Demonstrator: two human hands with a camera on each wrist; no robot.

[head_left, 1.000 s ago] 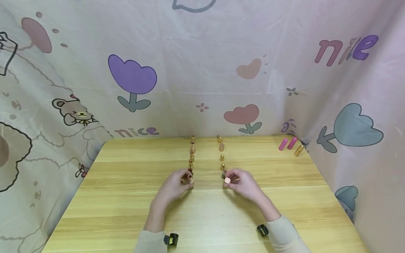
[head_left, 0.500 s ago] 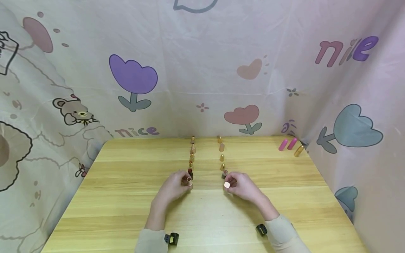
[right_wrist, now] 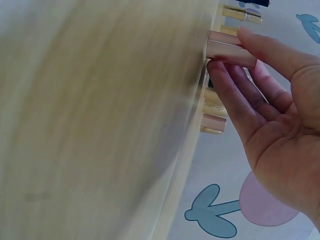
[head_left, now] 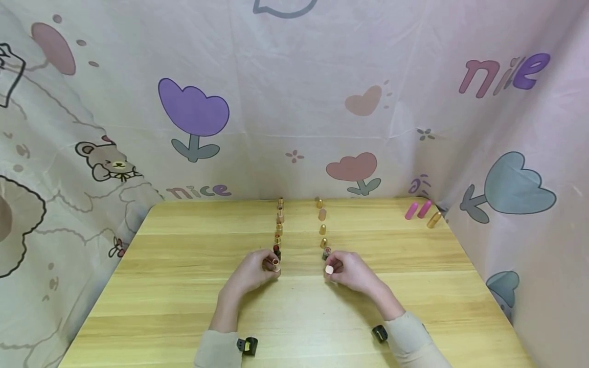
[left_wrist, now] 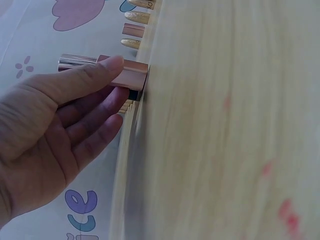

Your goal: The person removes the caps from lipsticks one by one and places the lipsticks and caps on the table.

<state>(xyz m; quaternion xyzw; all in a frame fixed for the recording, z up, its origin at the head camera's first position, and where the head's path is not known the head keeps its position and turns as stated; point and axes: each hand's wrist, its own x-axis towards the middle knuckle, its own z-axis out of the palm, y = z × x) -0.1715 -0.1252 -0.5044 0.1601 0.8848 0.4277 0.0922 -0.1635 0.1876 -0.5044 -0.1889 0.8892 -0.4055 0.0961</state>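
Observation:
In the head view my left hand (head_left: 250, 272) pinches a rose-gold lipstick tube (left_wrist: 132, 75), uncapped and upright, between thumb and fingers. Its base appears to meet the tabletop in the left wrist view. My right hand (head_left: 355, 272) holds the matching rose-gold lipstick cap (right_wrist: 230, 51) by thumb and fingertips, its lower end at the table surface. Just beyond the left hand stands a dark lipstick (head_left: 277, 251) with a red tip, heading a row of uncapped lipsticks (head_left: 278, 228). Beyond the right hand, a dark cap (head_left: 326, 253) ends a parallel row of caps (head_left: 323, 229).
At the back right corner of the wooden table (head_left: 184, 306) are two pink lipsticks (head_left: 411, 210) and a gold lipstick (head_left: 434, 220). A printed curtain (head_left: 285, 102) hangs behind the table and along both sides.
Both hands have come slightly nearer the front edge and down, carrying the rose-gold tube and its cap clear of the dark lipstick and dark cap. The grips look the same.

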